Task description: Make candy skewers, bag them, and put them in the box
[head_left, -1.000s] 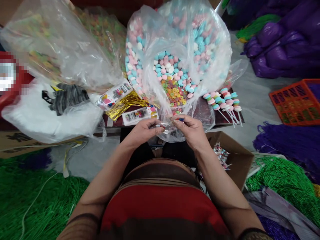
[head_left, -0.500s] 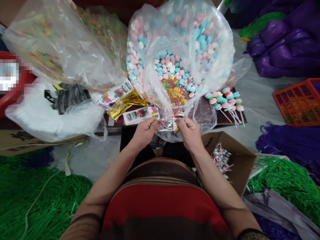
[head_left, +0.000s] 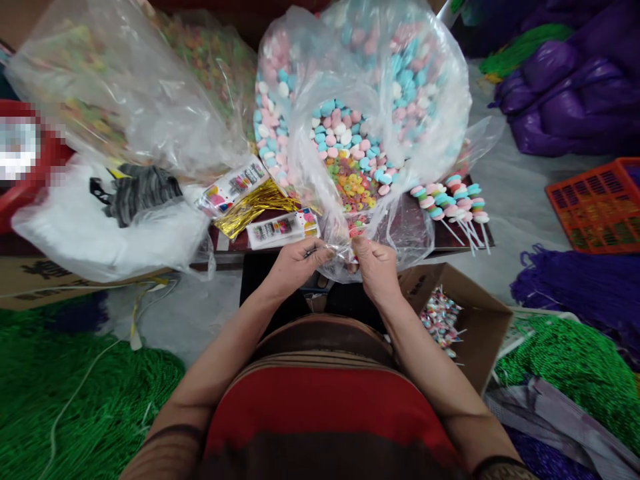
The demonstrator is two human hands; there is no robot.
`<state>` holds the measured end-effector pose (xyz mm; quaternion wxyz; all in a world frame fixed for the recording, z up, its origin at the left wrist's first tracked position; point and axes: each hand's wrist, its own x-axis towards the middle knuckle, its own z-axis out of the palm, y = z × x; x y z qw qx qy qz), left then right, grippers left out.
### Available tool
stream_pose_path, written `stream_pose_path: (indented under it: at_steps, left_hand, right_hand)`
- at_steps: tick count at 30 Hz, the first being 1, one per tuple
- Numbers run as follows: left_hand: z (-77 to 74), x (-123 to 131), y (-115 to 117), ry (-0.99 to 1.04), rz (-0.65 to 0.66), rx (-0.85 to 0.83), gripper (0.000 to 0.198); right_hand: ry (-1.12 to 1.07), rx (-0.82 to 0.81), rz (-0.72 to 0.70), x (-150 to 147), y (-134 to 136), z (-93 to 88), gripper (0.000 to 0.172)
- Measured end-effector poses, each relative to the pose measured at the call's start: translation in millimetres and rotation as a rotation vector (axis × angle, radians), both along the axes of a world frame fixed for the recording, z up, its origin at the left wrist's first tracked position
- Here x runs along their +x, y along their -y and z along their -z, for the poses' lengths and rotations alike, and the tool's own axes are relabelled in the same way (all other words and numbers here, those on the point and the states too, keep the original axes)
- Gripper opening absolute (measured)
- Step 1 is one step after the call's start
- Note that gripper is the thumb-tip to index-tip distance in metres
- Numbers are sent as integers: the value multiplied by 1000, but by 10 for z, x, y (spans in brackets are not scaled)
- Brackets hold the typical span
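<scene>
Green strands (head_left: 85,387) heap the floor near this tabletop (head_left: 240,245), where an open candy bag (head_left: 303,143) sits with its mouth facing the person, probably for easy reach. Gold ties (head_left: 253,208) and 2 printed packets (head_left: 283,229) lie to the bag's left; candy skewers (head_left: 457,200) rest at its right, sticks jutting past the edge, perhaps so they lift easily. Just in front of the bag is a small shiny wrapper (head_left: 343,253): left hand (head_left: 300,263) and right hand (head_left: 375,267) each pinch it, fingers closed narrowly, seemingly to steady both sides.
</scene>
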<state>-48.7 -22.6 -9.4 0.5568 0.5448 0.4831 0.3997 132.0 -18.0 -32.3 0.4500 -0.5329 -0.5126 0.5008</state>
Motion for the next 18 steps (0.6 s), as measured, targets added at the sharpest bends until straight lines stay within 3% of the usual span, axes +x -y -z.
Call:
stream_pose_path:
  at_steps: [4,8,12,15,18]
  left_hand:
    - [88,16,-13,27,-114,-17,61]
    - [148,25,-21,-20,-118,-1,63]
    - [176,3,-12,-99,-142,62,50]
    - [212,-3,11,-63,-170,68,47]
    - [254,14,17,5,-202,24,51]
  right_hand:
    - [-8,49,-40,6,-24,-50,40]
    - [-57,0,46,-25,-23,-80,36]
    - [0,31,115,-52,-28,-108,42]
    - [51,84,133,-86,-27,-170,48]
    - [63,88,137,-90,-11,-245,42]
